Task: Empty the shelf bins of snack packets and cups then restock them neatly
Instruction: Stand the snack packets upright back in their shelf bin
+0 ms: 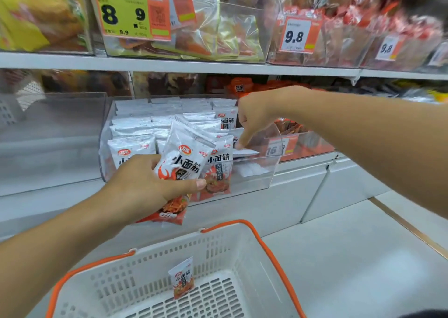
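The left hand [148, 184] grips a snack packet [180, 162] at its lower half, long axis near upright and tilted right, just in front of the clear bin [257, 172]. The basket [242, 245] lies directly below this hand. The right hand [254, 119] reaches into the bin's right side, fingers curled downward; whether it holds a packet cannot be determined.

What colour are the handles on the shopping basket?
Orange, on a white basket; the handles show clearly in the head view.
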`<state>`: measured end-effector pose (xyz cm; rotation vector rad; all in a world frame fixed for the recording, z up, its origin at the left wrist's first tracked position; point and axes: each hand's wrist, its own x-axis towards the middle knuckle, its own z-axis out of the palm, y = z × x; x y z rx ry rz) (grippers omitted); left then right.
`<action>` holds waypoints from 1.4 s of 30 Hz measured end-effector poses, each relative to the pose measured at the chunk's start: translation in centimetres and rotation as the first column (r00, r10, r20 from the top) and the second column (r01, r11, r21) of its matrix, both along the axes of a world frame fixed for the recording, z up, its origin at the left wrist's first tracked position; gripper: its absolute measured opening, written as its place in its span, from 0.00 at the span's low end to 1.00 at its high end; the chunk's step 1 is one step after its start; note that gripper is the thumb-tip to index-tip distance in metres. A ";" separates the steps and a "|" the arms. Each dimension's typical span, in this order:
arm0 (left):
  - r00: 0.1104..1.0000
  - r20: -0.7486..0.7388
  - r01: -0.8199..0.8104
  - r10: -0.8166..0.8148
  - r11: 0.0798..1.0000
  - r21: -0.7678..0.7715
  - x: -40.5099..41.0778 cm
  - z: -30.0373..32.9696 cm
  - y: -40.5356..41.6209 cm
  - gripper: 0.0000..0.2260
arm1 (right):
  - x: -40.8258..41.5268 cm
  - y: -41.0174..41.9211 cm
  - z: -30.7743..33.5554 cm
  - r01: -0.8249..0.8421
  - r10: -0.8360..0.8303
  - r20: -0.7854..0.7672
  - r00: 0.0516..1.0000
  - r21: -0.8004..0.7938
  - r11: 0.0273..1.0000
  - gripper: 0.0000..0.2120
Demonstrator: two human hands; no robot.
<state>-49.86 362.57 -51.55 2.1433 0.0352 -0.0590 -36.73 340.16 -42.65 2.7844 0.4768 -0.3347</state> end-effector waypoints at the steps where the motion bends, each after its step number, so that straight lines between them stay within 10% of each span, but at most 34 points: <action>1: 1.000 -0.005 0.004 -0.004 1.000 -0.013 0.1 0.1 0.2 0.25 | 0.5 0.2 0.0 0.002 -0.002 -0.020 1.000 -0.009 1.000 0.27; 15: 0.999 0.000 0.043 -0.043 0.999 -0.006 0.4 0.0 0.8 0.21 | 2.6 1.4 -6.5 0.053 -0.094 -0.196 0.976 -0.205 0.977 0.39; 23: 0.999 0.004 0.046 -0.046 0.999 -0.003 0.5 -0.1 0.8 0.21 | 2.4 2.2 -1.8 0.039 -0.009 0.203 0.979 -0.144 0.989 0.19; 31: 0.998 0.010 0.063 -0.062 0.998 -0.025 0.2 0.1 1.2 0.20 | 2.3 1.7 -3.4 0.205 -0.225 0.139 0.964 0.143 0.968 0.08; 42: 0.991 0.096 0.108 -0.098 0.989 -0.101 -0.5 0.0 1.3 0.20 | 3.6 1.2 -3.4 0.002 -0.073 0.167 0.983 0.391 0.920 0.26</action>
